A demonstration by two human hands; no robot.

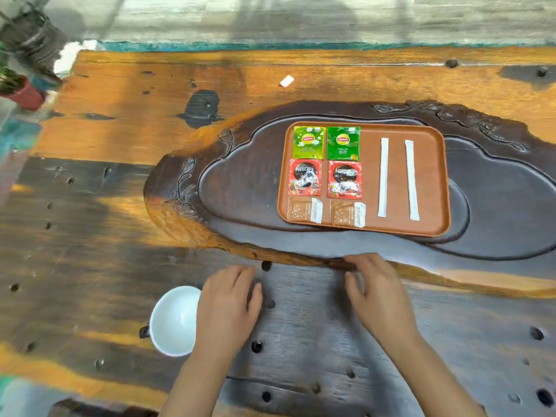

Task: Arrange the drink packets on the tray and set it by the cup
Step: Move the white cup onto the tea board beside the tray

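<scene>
While both hands rest empty on the desk (90, 130), the packets already lie sorted on the tray (433, 182). That tray, a brown rounded rectangle, sits on a dark carved slab (496, 206) toward the desk's far right. Along the tray's left side run three rows of two: green tea bags (326, 142) at the far edge, red coffee packets (325, 179) in the middle, brown sugar packets (326, 213) at the near edge. On the tray's right half lie two white sticks (397, 179), side by side and apart, running far to near.

A white cup (174, 320) stands near the desk's front edge, well apart from the tray and off the slab. The left hand (228, 302) lies just beside the cup, fingers loosely spread, palm down, holding nothing. The right hand (376, 293) is also open and empty, fingertips at the slab's near rim.

By the look of it, the arranging is finished. What remains is lifting the tray and setting it down next to the cup; neither hand touches the tray.
</scene>
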